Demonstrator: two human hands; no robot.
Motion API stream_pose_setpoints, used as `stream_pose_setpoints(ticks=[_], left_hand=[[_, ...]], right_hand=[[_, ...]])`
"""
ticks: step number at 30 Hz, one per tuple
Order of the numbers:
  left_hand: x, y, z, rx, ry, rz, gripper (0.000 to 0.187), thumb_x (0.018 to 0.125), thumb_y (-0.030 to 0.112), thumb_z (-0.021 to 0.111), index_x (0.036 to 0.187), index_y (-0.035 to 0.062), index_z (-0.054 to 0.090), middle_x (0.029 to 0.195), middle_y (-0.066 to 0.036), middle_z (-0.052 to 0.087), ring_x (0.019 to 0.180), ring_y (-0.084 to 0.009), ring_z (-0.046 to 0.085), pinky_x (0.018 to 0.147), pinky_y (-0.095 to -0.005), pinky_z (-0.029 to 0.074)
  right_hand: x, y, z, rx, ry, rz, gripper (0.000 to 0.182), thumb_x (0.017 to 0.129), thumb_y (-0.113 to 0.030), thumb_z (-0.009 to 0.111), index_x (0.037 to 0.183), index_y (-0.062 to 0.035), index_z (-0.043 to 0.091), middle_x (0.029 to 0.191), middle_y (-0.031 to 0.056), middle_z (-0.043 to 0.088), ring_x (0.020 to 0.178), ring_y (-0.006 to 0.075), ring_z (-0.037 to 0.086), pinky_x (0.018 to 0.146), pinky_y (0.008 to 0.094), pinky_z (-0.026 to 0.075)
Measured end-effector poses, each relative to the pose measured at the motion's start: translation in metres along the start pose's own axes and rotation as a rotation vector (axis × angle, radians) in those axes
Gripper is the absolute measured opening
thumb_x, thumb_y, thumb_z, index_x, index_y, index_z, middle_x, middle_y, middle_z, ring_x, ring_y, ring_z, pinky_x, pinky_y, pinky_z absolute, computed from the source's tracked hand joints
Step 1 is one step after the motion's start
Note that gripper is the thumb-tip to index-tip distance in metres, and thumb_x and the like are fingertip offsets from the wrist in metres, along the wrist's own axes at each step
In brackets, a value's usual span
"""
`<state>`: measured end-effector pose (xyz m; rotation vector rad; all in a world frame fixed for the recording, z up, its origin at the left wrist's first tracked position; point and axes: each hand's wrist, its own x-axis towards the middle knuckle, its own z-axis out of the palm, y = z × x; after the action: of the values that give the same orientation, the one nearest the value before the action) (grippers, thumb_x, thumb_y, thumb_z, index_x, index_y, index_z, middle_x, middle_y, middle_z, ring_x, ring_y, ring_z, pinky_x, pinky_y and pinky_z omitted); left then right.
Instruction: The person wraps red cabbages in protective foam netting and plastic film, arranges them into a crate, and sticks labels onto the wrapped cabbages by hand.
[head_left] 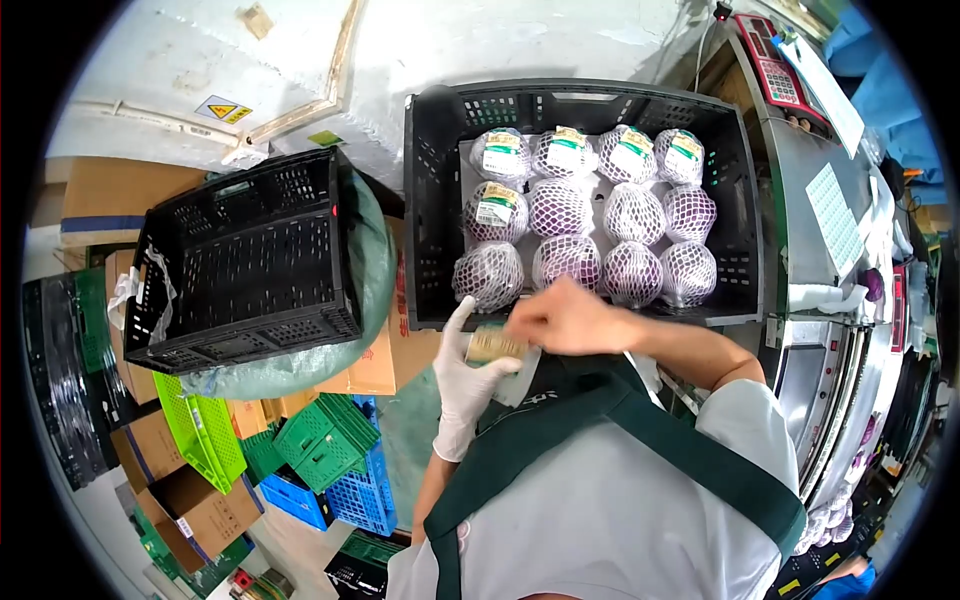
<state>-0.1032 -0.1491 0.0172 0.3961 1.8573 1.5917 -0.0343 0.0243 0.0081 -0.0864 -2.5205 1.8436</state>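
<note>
My left hand (463,385), in a white glove, holds a roll of labels (493,345) in front of my apron. The bare right hand (568,318) is at the roll's right side with its fingers pinched together and slightly blurred; what they pinch is hidden. Just beyond both hands stands a black crate (583,92) with rows of purple cabbages in white net sleeves. The cabbages of the far row, such as this cabbage (630,172), carry green, white and yellow labels. A left-hand cabbage (496,220) in the second row also has one. No labels show on the other cabbages, such as the near-left cabbage (488,277).
Left of the crate, another black crate (250,250) rests on a plastic-covered stack. Green crates (325,440), a blue crate (365,490) and cardboard boxes (205,500) lie below it. At right are a metal counter (800,190) and a red scale (775,70).
</note>
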Motion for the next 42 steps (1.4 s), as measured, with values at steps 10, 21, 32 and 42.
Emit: stream_pose_setpoints(ticks=[10, 21, 32, 42], left_hand=[[-0.01, 0.003, -0.044, 0.126, 0.058, -0.294, 0.023, 0.076, 0.004, 0.066, 0.096, -0.0059, 0.06, 0.084, -0.008, 0.065, 0.071, -0.0088, 0.059, 0.065, -0.0222, 0.048], [-0.007, 0.006, -0.037, 0.137, 0.023, -0.274, 0.023, 0.075, 0.003, 0.067, 0.096, -0.0049, 0.061, 0.083, -0.007, 0.065, 0.07, -0.0085, 0.059, 0.064, -0.0225, 0.049], [0.006, 0.001, -0.023, 0.185, -0.305, -0.157, 0.047, 0.069, 0.005, 0.073, 0.112, -0.0016, 0.056, 0.094, -0.007, 0.065, 0.087, -0.0117, 0.06, 0.078, -0.0248, 0.048], [0.015, -0.022, 0.004, 0.08, -0.076, -0.021, 0.016, 0.074, 0.005, 0.068, 0.086, -0.0023, 0.061, 0.072, 0.0, 0.061, 0.067, -0.0058, 0.055, 0.06, -0.0197, 0.045]], right_hand=[[0.055, 0.173, -0.087, -0.695, 0.365, 0.628, 0.055, 0.071, -0.049, 0.067, 0.095, 0.0005, 0.06, 0.077, 0.0146, 0.064, 0.07, 0.0285, 0.062, 0.065, 0.0386, 0.05], [0.057, 0.234, -0.047, -0.868, 0.255, 0.002, 0.074, 0.068, -0.055, 0.063, 0.125, -0.0114, 0.044, 0.129, 0.0159, 0.04, 0.121, 0.0352, 0.034, 0.101, 0.0457, 0.029], [-0.02, 0.005, -0.016, 0.543, -0.097, 0.404, 0.014, 0.079, -0.004, 0.063, 0.092, 0.0031, 0.062, 0.072, 0.0053, 0.064, 0.059, 0.0096, 0.06, 0.05, 0.0205, 0.05], [-0.049, -0.005, 0.014, -0.062, 0.41, 0.047, 0.009, 0.078, -0.008, 0.061, 0.08, -0.0003, 0.064, 0.061, 0.013, 0.059, 0.053, 0.0199, 0.059, 0.049, 0.0295, 0.045]])
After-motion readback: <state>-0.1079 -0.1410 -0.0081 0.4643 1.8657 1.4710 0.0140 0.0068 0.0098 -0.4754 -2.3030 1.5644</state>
